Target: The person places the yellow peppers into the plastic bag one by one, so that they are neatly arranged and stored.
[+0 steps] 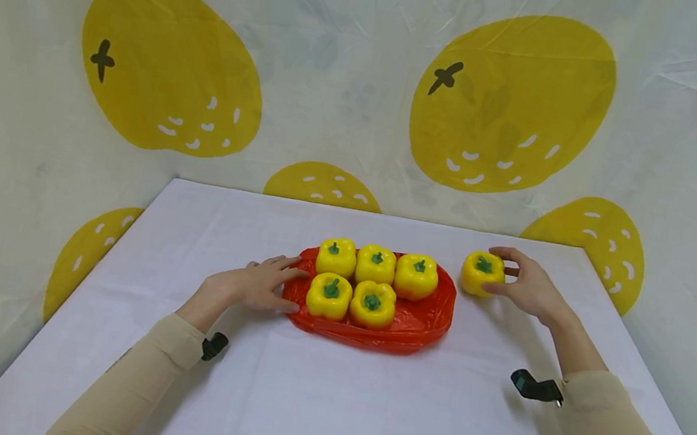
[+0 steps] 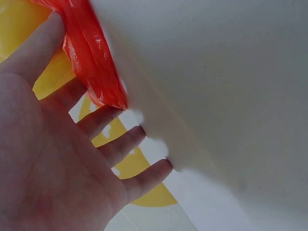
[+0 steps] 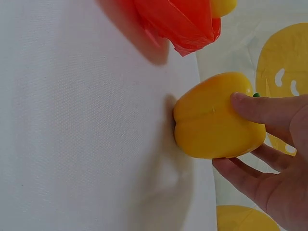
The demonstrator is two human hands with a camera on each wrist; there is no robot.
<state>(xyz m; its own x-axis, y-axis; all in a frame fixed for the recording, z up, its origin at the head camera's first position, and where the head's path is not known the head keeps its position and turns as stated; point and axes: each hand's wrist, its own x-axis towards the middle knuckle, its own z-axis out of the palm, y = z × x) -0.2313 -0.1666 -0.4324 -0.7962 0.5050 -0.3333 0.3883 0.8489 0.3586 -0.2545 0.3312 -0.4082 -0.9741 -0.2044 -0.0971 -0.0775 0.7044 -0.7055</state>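
Note:
A yellow bell pepper [image 1: 475,272] with a green stem stands right of a red plastic bag [image 1: 424,321]. My right hand [image 1: 530,285] grips this pepper from its right side, thumb and fingers on opposite sides, as the right wrist view shows. Several more yellow bell peppers [image 1: 375,264] sit stem up on the bag, three in the back row and two in front. At the bag's left edge, my left hand [image 1: 258,284] has its fingers spread. In the left wrist view its thumb and nearest fingers touch the red plastic [image 2: 96,57].
The white-covered table [image 1: 298,402] runs back to a pale curtain [image 1: 336,61] printed with large yellow fruit. On the bag, bare red plastic shows at the front right, beside the peppers. A small black device [image 1: 536,387] sticks out from the right sleeve cuff.

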